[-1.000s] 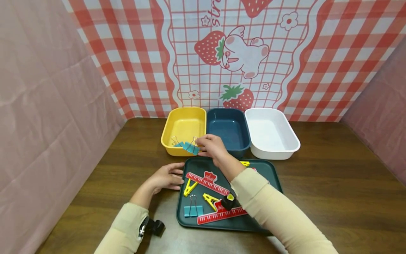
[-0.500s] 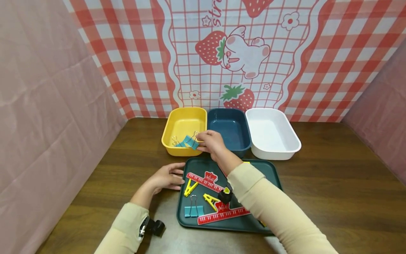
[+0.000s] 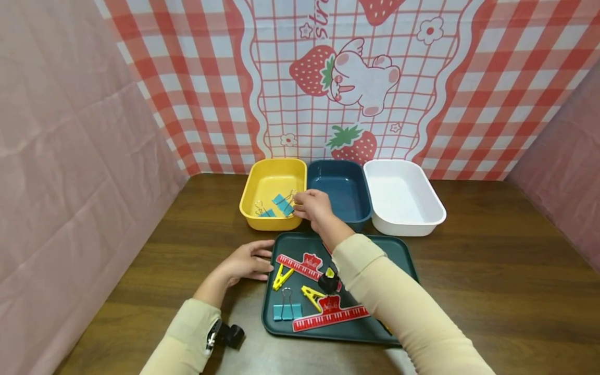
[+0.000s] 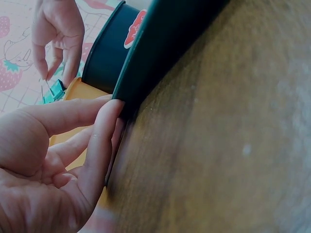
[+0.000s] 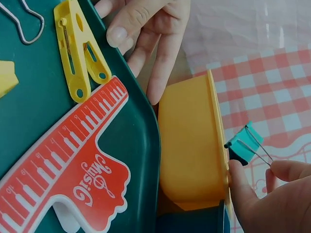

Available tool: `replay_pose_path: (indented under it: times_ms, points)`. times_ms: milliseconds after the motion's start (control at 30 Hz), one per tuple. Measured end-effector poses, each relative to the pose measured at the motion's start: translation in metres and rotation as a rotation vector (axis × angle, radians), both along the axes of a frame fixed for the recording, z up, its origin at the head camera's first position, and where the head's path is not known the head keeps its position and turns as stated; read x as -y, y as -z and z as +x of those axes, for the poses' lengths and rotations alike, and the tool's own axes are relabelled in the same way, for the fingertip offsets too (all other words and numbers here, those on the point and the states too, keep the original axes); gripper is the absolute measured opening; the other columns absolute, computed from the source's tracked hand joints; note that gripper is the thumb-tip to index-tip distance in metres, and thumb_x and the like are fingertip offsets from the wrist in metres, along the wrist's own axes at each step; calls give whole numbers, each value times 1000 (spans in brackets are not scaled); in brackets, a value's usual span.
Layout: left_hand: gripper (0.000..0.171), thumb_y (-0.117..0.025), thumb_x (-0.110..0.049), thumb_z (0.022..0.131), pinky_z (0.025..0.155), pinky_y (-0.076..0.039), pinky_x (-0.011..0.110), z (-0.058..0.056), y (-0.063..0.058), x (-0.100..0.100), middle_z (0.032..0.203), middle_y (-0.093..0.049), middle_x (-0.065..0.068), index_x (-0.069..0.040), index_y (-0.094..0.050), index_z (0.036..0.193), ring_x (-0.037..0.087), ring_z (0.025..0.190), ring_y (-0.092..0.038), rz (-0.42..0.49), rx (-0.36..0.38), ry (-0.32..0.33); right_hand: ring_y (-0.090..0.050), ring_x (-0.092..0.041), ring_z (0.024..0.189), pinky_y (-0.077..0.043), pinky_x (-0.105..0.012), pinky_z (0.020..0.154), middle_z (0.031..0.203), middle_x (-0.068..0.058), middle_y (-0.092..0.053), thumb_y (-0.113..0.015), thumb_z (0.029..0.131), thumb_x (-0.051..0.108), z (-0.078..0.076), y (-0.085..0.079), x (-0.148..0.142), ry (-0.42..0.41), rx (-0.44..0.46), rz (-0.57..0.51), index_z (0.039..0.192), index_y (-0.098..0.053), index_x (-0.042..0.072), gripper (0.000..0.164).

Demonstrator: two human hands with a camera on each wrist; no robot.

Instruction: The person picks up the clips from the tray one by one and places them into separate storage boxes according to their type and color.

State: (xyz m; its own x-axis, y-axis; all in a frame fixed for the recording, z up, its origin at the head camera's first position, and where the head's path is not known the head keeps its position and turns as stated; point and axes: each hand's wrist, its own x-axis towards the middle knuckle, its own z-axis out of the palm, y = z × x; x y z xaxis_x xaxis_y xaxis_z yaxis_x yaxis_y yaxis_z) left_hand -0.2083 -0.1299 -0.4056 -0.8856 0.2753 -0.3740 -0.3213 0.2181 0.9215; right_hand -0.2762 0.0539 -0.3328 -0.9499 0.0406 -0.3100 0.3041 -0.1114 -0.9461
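Teal clip (image 5: 249, 139) in right hand (image 3: 315, 207) has a binned twin (image 3: 267, 213) (head view only).

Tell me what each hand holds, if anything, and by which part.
The right hand holds a teal binder clip by its wire handle. The left hand touches the edge of the green tray; no clear grip shows.

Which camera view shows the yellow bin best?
The head view. The yellow bin shows nearly whole, and only there is its inside visible; a little of its right edge is covered. The right wrist view shows its outer wall and rim from the side. The left wrist view shows only pieces, the rest hidden.
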Motion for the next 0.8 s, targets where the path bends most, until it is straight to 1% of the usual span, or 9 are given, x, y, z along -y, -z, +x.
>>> replay_pose_path:
  times_ms: [133, 233, 367, 533, 700, 800]
  points:
    - [62, -61, 9, 83, 69, -57, 38, 0, 0, 1, 121, -49, 21, -5, -40, 140, 22, 82, -62, 7, -6, 6, -61, -27, 97, -55, -32, 78, 102, -17, -62, -60, 89, 9, -4, 1, 2, 18, 3, -14, 100, -59, 1, 14]
    - [62, -60, 10, 83, 70, -57, 38, -1, 1, 2, 121, -48, 22, -5, -39, 140, 22, 83, -62, 16, -9, 18, -61, -28, 99, -54, -32, 80, 103, -17, -61, -60, 90, 9, -5, 0, 4, 19, 11, -12, 105, -59, 0, 18]
    - [62, -60, 10, 84, 70, -57, 39, 0, 1, 2, 122, -47, 23, -4, -38, 140, 23, 83, -62, 18, -8, 27, -60, -27, 102, -53, -33, 83, 112, -19, -60, -59, 90, 10, -8, 0, 5, 11, 13, -18, 114, -58, -1, 26]
    - [62, -60, 9, 84, 70, -57, 39, 0, 0, 1, 121, -49, 21, -5, -40, 140, 22, 83, -62, 10, -8, 19, -56, -29, 110, -51, -35, 86, 124, -21, -54, -58, 91, 11, -12, 1, 6, 9, 2, -56, 122, -55, -1, 33]
    - [61, -60, 9, 84, 70, -57, 38, 0, -2, 0, 120, -50, 19, -6, -41, 140, 22, 83, -62, 4, 1, 7, -56, -30, 110, -51, -35, 86, 123, -22, -54, -58, 91, 10, -15, 2, 7, 14, 7, -77, 122, -55, -3, 34]
    - [61, -60, 9, 84, 70, -57, 38, 0, -2, 1, 121, -49, 20, -5, -40, 140, 22, 84, -62, -2, -2, 11, -55, -30, 110, -51, -35, 86, 124, -22, -54, -58, 91, 11, -16, 1, 7, 3, 5, -67, 122, -55, -2, 34]
